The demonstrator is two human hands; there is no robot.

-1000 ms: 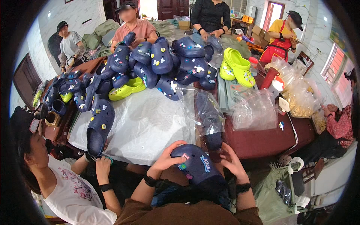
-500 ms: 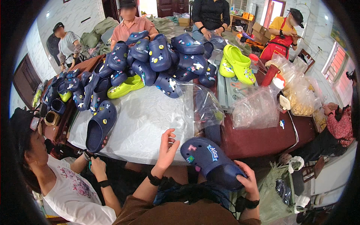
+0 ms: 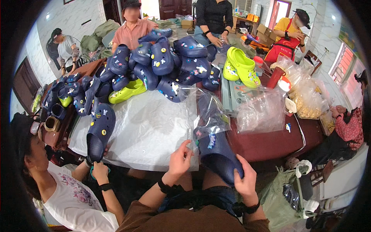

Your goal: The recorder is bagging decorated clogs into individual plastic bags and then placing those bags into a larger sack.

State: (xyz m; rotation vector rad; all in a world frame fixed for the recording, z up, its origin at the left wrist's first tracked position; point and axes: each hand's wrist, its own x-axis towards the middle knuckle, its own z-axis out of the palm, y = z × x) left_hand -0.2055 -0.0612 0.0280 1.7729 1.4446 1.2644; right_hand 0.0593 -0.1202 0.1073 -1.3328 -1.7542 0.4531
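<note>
My right hand (image 3: 247, 178) grips a navy foam clog (image 3: 218, 154) by its heel end, thumb inside the opening. Colourful charms sit on its upper, and its toe points away from me, at the near end of a clear plastic bag (image 3: 211, 110). Dark navy shows through that bag; whether the clog's toe is inside or beneath the film I cannot tell. Left of the clog, my left hand (image 3: 179, 160) is raised, fingers loosely bent and apart, with nothing visible in them.
Navy clogs (image 3: 162, 58) are piled across the table, with a lime clog (image 3: 127, 91) among them. Lime clogs (image 3: 242, 67) stand on a grey tray (image 3: 228, 94). Right are clear bags (image 3: 261, 112) and a red bottle (image 3: 276, 77). At left, a co-worker's hand (image 3: 101, 170) holds teal-handled scissors near another clog.
My right hand has pushed the clog forward, its toe swinging to point away from me, up to the clear bag. My left hand has moved right, its fingers curling more.
</note>
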